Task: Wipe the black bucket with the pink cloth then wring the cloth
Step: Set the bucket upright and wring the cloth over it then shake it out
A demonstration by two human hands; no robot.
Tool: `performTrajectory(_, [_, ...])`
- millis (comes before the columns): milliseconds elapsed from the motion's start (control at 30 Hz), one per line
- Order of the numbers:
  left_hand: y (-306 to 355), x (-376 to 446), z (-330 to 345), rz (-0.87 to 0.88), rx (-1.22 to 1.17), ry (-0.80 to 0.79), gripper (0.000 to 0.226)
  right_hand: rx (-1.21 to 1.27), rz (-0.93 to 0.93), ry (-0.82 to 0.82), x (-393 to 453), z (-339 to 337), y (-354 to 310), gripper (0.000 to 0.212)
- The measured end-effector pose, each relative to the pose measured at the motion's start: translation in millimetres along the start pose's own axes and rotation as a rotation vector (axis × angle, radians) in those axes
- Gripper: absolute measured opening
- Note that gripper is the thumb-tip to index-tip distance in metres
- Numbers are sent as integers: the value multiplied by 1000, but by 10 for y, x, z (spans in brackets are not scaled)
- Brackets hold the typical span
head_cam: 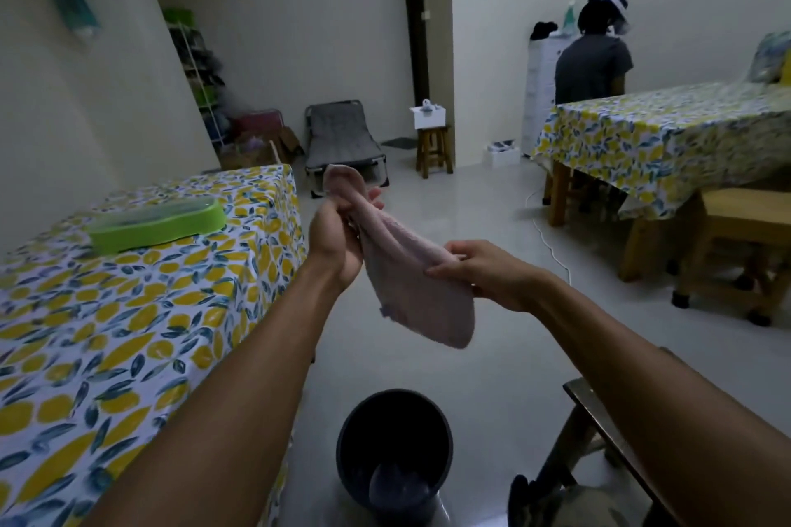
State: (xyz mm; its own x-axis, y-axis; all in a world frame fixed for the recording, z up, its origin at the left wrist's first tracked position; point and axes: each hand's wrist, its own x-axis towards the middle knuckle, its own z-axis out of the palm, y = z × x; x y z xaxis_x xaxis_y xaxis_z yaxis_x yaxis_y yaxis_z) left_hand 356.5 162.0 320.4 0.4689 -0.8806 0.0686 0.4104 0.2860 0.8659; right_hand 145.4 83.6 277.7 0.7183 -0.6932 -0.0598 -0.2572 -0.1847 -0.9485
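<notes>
**A:** Where is everything right now?

**B:** I'm looking down at both hands raised in front of me. The left hand (pixel 338 235) is clenching the upper end of the cloth (pixel 411 270), with a tuft poking out above the fist. The right hand (pixel 483 270) is pinching the cloth lower down between thumb and fingers, and the loose tail is hanging below it. The bucket (pixel 394 447) is standing on the floor, well below the hands and a little nearer to me, beside the table (pixel 128 312).

**A:** So which step are you on?

**B:** I'm judging it as the wringing. The cloth is off the bucket and bunched lengthwise, though it isn't twisted tight yet.

**A:** How are you planning to do it well?

**B:** I'm thinking the right hand needs a full fist around the cloth, not a pinch, or it'll slip when I twist. Then I'm turning the hands in opposite directions, keeping the cloth taut between them.

**A:** And the drips?

**B:** That's the weak point. The hands are hanging over bare floor beyond the bucket, so I'm wanting to bring them back and lower, right over its mouth, before squeezing.

**A:** Is the cloth actually wet?

**B:** I can't tell. There's something pale at the bucket's bottom, but it's too dim to name.
</notes>
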Motion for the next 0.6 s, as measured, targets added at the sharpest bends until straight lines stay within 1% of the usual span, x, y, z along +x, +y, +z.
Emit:
performTrajectory(33, [42,-18,-62,-13,-17,-10,34,13,-41,60,0,-24,-31,25])
performTrajectory(100, [104,-81,-177,-42,1,-38,47,-8,-139,136,-14,-77,-128,17])
performTrajectory(133, [118,-114,-224,-53,20,-51,52,-33,-181,155,-25,-98,-180,15])
performTrajectory(200, [115,-182,-296,-89,59,-78,57,-85,-243,170,-37,-119,-272,13])
performTrajectory(333, [76,-262,-385,-139,176,-114,41,-122,-329,171,-66,-84,-395,14])
performTrajectory(367, [77,-267,-404,-136,192,-114,40,-130,-337,172,-74,-76,-415,15])
performTrajectory(433, [117,-269,-414,-95,174,-95,41,-172,-346,177,-91,-68,-436,17])
performTrajectory(500, [143,-256,-398,-22,186,-48,36,-280,-353,198,-101,-66,-432,19])
performTrajectory(533, [147,-243,-386,20,285,-28,34,-347,-355,199,-104,-55,-427,19])
performTrajectory(567, [148,-239,-369,63,458,-43,33,-403,-358,193,-110,-34,-426,19])
performTrajectory(600, [117,-229,-350,81,647,-114,35,-446,-361,189,-110,-15,-423,17])
